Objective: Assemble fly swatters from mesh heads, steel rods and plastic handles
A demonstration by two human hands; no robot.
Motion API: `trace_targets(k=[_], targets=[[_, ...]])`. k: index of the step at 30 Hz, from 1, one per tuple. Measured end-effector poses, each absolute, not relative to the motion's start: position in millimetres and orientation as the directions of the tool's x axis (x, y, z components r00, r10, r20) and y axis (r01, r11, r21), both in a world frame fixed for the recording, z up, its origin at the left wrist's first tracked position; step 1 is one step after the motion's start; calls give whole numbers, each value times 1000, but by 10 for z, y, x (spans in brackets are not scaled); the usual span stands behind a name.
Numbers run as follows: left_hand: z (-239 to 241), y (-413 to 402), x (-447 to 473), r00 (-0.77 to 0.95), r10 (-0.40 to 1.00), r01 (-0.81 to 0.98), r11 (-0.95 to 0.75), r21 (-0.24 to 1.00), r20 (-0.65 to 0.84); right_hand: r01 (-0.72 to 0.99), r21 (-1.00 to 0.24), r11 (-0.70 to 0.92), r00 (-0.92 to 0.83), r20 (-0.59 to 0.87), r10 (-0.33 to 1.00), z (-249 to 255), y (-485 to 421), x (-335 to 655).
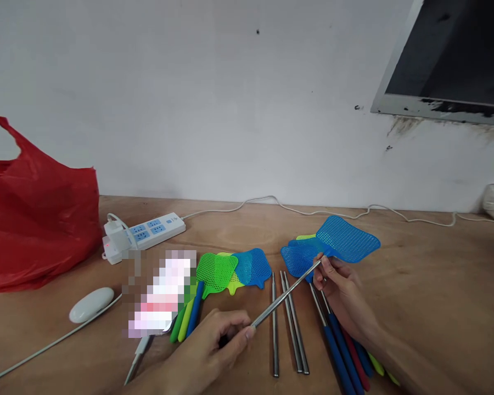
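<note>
My left hand (212, 345) is closed around the lower end of a metal rod (282, 296), which slants up to the right. At its upper end my right hand (340, 288) pinches the neck of a blue mesh fly swatter head (348, 240), where the rod meets it. Whether the two are fully joined is hidden by the fingers. Under the rod lie several loose metal rods (275, 334). Below my right hand are assembled swatters with coloured handles (337, 351) and blue heads (297, 259). Loose green (217, 270) and blue (253, 267) heads lie left of the rods.
Loose coloured grips (186, 318) lie beside a blurred-out phone (164, 296). A power strip (148, 235), a white oval device (91, 305) and a red plastic bag (41, 219) are on the left. A white cable (308, 212) runs along the wall.
</note>
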State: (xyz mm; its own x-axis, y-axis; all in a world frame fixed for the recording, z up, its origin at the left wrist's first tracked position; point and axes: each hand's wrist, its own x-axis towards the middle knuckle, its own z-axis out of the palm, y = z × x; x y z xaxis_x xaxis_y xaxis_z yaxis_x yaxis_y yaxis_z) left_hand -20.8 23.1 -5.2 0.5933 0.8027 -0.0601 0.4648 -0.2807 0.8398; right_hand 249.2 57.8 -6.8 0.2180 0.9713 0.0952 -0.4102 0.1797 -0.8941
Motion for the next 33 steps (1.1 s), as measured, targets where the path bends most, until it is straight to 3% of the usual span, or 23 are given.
trace_targets(k=[9,15,19,26,33], targets=[[-41,239,-241,538,835,578,-267,771,-114,-506,-843,183,293,31,956,-13,529,2424],[-91,223,-258,557,826,589,-322,741,-84,-401,-879,258,345,116,931,-74,561,2409],[-91,230,-251,531,846,615,-340,712,-55,-307,-934,181,281,93,955,-108,495,2369],[-67,217,-200,552,831,611,-351,710,-64,-131,-991,38,-24,42,999,-274,321,2323],[-27,255,-183,575,815,571,-341,747,-67,-309,-948,-73,-15,-72,997,-127,334,2273]])
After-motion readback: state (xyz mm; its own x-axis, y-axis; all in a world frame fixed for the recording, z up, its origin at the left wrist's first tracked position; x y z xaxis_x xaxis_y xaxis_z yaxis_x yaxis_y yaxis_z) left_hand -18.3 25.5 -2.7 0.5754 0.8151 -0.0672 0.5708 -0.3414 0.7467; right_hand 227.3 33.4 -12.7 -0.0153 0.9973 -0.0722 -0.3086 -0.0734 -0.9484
